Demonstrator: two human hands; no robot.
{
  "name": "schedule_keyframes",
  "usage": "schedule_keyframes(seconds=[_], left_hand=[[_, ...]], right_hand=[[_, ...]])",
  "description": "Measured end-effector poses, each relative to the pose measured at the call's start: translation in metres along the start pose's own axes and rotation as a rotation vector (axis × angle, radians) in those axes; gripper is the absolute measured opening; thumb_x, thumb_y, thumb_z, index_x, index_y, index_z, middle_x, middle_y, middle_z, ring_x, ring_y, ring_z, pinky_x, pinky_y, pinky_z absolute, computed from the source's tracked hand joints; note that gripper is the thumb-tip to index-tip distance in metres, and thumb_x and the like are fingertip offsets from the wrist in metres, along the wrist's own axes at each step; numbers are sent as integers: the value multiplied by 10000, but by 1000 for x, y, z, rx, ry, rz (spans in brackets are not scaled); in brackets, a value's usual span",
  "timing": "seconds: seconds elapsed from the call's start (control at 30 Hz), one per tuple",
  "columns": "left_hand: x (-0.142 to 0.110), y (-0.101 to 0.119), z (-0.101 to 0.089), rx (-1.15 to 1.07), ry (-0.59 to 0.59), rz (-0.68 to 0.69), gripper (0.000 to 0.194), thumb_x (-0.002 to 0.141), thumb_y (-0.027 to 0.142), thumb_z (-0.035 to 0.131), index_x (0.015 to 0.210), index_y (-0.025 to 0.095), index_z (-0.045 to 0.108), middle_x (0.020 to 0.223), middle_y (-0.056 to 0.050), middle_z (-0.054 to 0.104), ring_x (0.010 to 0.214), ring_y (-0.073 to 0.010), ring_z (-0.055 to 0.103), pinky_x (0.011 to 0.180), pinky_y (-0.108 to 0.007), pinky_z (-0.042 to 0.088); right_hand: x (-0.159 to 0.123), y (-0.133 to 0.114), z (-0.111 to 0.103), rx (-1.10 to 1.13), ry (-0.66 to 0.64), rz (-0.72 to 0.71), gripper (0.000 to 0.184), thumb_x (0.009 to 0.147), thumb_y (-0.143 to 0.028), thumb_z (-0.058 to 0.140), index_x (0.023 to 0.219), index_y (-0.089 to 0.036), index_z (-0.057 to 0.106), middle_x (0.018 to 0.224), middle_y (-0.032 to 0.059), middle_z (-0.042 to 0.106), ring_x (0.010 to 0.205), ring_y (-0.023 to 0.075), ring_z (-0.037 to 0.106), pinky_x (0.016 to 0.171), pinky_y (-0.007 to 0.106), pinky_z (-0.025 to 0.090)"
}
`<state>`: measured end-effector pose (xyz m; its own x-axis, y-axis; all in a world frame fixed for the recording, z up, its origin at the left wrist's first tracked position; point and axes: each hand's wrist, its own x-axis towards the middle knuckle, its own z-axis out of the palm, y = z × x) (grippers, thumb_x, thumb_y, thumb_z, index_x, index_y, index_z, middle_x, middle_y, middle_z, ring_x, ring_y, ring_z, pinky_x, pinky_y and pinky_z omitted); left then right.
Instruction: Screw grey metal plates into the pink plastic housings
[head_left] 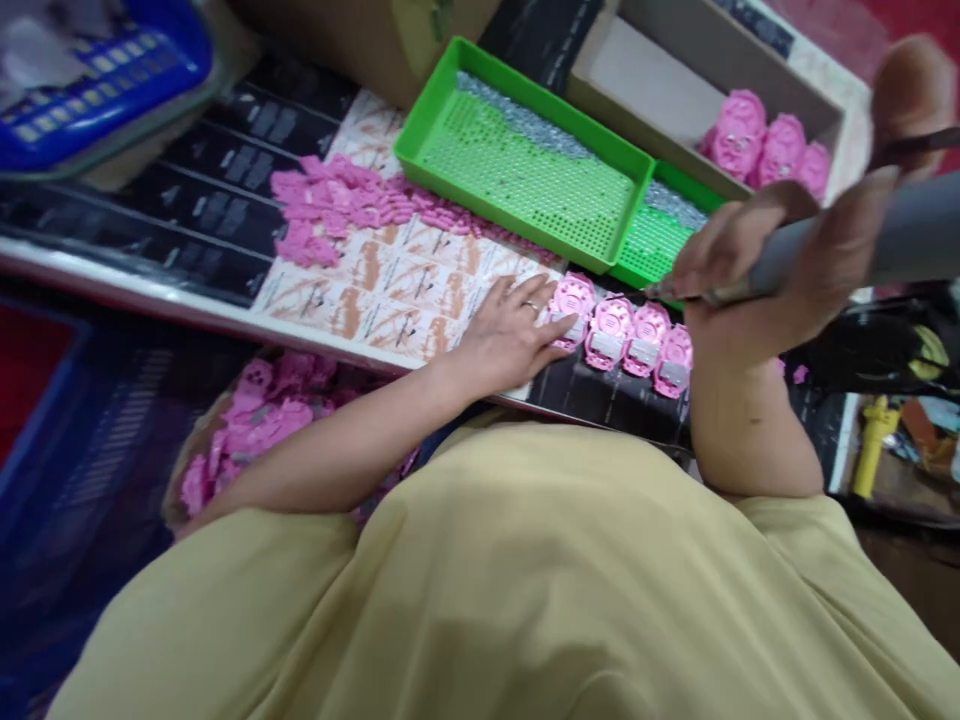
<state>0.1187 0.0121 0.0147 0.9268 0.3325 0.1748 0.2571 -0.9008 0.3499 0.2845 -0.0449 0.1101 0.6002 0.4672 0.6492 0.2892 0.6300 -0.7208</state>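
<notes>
My left hand lies flat on the table with a ring on one finger, its fingertips touching the leftmost pink plastic part in a row of several pink parts. Each part has a grey metal piece on it. My right hand grips a grey electric screwdriver, held level above the right end of the row, its tip pointing left over the green tray.
Two green perforated trays hold small metal screws. A pile of small pink pieces lies left of them. A cardboard box holds pink parts. A basket of pink parts sits below the table edge. A blue crate is far left.
</notes>
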Motion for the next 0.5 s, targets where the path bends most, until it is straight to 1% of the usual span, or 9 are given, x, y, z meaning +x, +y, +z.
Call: schedule_keyframes(seconds=[0.03, 0.1, 0.13, 0.17, 0.2, 0.3, 0.4, 0.5], left_hand=[[0, -1, 0, 2, 4, 6, 370, 961, 389, 615, 1308, 270, 662, 1534, -145, 506, 1446, -359, 426, 1148, -601, 347], [1, -5, 0, 8, 12, 25, 363, 963, 403, 607, 1295, 272, 674, 1567, -135, 470, 1460, -361, 409, 1139, -589, 366], [1, -6, 1, 12, 12, 40, 362, 970, 419, 592, 1288, 269, 680, 1563, -131, 477, 1458, -359, 414, 1132, -581, 380], [1, -8, 1, 19, 10, 56, 363, 982, 429, 567, 1283, 264, 685, 1541, -130, 505, 1446, -355, 433, 1125, -573, 393], [0, -9, 2, 29, 9, 72, 366, 996, 430, 535, 1279, 256, 689, 1507, -129, 544, 1424, -350, 463, 1116, -566, 407], [-3, -11, 3, 63, 13, 104, 388, 1022, 408, 465, 1279, 227, 693, 1434, -132, 613, 1356, -343, 538, 1091, -550, 437], [-6, -10, 3, 94, 42, 117, 435, 1016, 435, 465, 1333, 205, 654, 1443, -145, 603, 1354, -356, 541, 1090, -560, 438], [-1, -4, 1, 117, 69, 151, 486, 1026, 444, 438, 1399, 174, 593, 1459, -172, 582, 1366, -356, 532, 1112, -574, 419]], right_hand=[[6, -7, -15, -11, 21, -54, 463, 788, -619, 739, 1069, -335, 507, 439, -156, 366, 270, 94, 375, 270, 230, 297], [14, -17, -53, -125, 11, -76, 390, 805, -568, 745, 983, -285, 544, 435, -156, 396, 275, 87, 396, 265, 212, 306], [17, -21, -74, -208, 11, -68, 402, 794, -568, 757, 970, -270, 551, 431, -158, 406, 280, 85, 393, 271, 215, 314], [19, -24, -96, -287, 30, -62, 443, 782, -572, 768, 1010, -260, 554, 433, -161, 416, 284, 86, 383, 284, 224, 321], [20, -25, -117, -357, 56, -64, 505, 770, -590, 771, 1069, -250, 545, 433, -164, 413, 289, 89, 377, 298, 233, 326], [21, -23, -172, -490, 156, -98, 596, 738, -628, 773, 1106, -246, 502, 428, -170, 394, 295, 87, 343, 317, 245, 299], [23, -17, -213, -553, 219, -111, 572, 764, -587, 735, 1133, -246, 462, 457, -159, 417, 320, 90, 338, 352, 262, 294], [27, -12, -243, -653, 285, -64, 475, 855, -437, 622, 1215, -246, 377, 472, -158, 411, 358, 112, 360, 419, 271, 344]])
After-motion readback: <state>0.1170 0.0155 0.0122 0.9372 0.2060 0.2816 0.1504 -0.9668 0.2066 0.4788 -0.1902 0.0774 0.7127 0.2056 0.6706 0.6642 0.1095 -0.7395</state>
